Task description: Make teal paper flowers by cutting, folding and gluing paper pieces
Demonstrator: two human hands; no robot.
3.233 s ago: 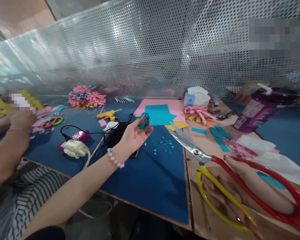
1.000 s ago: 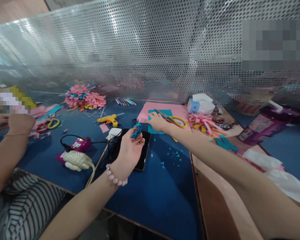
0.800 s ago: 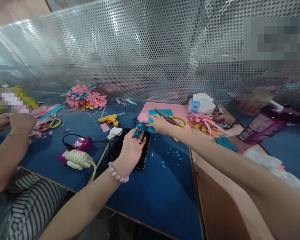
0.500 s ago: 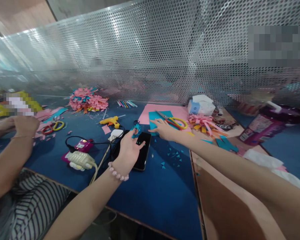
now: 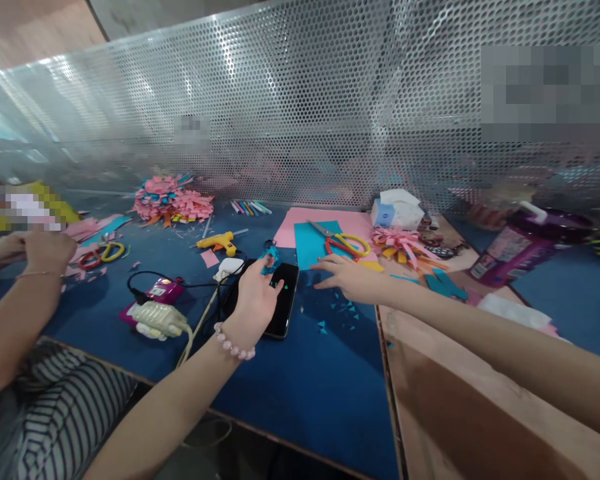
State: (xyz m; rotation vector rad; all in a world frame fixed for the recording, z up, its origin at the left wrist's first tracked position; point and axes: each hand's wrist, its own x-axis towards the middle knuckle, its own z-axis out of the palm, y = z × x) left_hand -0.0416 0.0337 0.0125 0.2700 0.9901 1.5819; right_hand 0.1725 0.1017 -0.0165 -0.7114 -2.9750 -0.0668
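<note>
Blue paper piece [image 5: 271, 259] is clamped in the left hand [image 5: 256, 295], near the phone [image 5: 285, 308]; the right hand [image 5: 349, 277] is empty, fingers apart, just beside the scissors [image 5: 331, 235]; it seems good to pinch lightly, so that the paper is not crushed

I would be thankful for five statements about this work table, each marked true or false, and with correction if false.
1. The left hand holds a small blue piece. True.
2. The right hand is a closed fist. False: the right hand is stretched open.
3. Scissors lie partly on the blue sheet. True.
4. The glue gun is purple. False: the glue gun is yellow.
5. Blue scraps lie near the right hand. True.
</note>
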